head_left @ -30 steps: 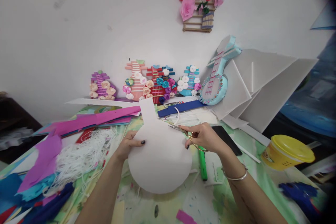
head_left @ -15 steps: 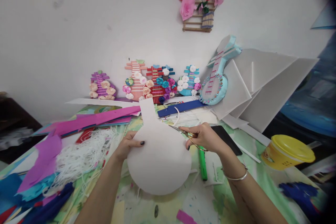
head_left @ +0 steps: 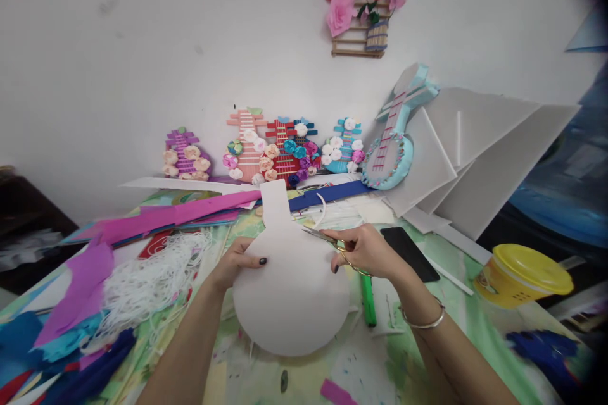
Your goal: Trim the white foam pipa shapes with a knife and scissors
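Observation:
A white board cutout (head_left: 291,297), round-bodied with a straight neck like a small guitar, is held above the table. My left hand (head_left: 240,264) grips its left edge, thumb on the front and the other fingers behind. In my right hand (head_left: 363,252) is a pair of gold-handled scissors (head_left: 327,238), with fingers through the loops. The blades point left and lie at the cutout's upper right edge, near where the neck meets the round body. Whether the blades are touching the board I cannot tell.
Decorated paper guitars (head_left: 285,152) stand along the wall, beside a larger light-blue one (head_left: 399,158). White cord (head_left: 152,278) lies left. A green cutter (head_left: 368,300), a black tablet-like slab (head_left: 411,254) and a yellow-lidded tub (head_left: 522,275) are on the right.
The cutout's neck has turned slightly to the right, and its body has shifted a little right. My right hand and scissors have moved slightly left along the edge.

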The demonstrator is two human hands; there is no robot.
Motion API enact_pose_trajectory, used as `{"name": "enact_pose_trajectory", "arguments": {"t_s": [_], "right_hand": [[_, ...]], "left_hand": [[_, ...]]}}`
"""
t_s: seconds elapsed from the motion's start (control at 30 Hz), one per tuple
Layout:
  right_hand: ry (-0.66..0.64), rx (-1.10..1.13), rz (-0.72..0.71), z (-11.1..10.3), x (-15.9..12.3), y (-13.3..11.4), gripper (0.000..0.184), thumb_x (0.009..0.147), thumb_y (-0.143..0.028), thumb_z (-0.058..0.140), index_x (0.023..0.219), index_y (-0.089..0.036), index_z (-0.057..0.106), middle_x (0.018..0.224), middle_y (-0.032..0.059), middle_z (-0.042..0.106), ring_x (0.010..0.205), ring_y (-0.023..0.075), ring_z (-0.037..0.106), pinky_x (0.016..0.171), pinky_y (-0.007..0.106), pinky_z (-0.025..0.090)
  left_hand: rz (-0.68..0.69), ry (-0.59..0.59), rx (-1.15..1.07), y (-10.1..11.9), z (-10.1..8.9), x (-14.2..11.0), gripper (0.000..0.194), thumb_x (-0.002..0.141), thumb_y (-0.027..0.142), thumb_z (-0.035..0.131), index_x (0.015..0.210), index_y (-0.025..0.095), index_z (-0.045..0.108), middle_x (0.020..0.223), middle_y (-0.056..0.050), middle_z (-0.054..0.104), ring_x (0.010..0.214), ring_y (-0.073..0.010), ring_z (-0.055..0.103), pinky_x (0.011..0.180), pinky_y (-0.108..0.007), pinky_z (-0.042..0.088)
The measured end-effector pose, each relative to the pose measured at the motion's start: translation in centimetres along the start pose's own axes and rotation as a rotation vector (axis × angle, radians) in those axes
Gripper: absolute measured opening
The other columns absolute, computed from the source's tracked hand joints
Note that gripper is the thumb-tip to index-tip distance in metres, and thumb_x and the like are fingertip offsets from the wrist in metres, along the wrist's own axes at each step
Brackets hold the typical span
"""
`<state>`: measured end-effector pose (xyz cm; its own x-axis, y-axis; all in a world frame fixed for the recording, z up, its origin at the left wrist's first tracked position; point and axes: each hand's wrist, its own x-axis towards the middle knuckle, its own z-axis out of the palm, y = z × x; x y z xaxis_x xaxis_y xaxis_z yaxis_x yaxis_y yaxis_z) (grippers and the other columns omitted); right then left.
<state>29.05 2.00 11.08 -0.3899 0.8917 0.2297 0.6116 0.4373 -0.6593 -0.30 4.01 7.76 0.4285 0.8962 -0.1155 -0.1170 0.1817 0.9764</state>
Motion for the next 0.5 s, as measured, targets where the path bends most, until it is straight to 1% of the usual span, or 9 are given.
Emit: {"name": "enact_pose_trajectory", "arguments": {"t_s": [0.23,0.5], "right_hand": [[0.021,-0.069,-0.023,0.23,-0.09,-0.42,0.063,0.062,-0.053,0.07,0.115,-0.021,0.062,0.049,-0.0081,0.026,0.053,0.0093,0.021,0.048,0.019,0.021],[0.058,-0.118,-0.05,0.44,-0.03,-0.17,0.063,0.061,-0.055,0.07,0.112,-0.019,0.064,0.045,-0.0082,0.029,0.054,0.0099,0.019,0.047,0.018,0.021]], "left_hand": [[0.001,0.0,0.003,0.03,0.23,-0.01,0.019,0.049,0.02,0.073,0.065,0.01,0.069,0.057,-0.007,0.067,0.044,-0.0185,0.059,0.04,-0.023,0.043],[0.0,-0.002,0.003,-0.32,0.08,-0.02,0.02,0.049,0.02,0.073,0.066,0.01,0.069,0.057,-0.007,0.067,0.044,-0.019,0.059,0.04,-0.024,0.044]]}}
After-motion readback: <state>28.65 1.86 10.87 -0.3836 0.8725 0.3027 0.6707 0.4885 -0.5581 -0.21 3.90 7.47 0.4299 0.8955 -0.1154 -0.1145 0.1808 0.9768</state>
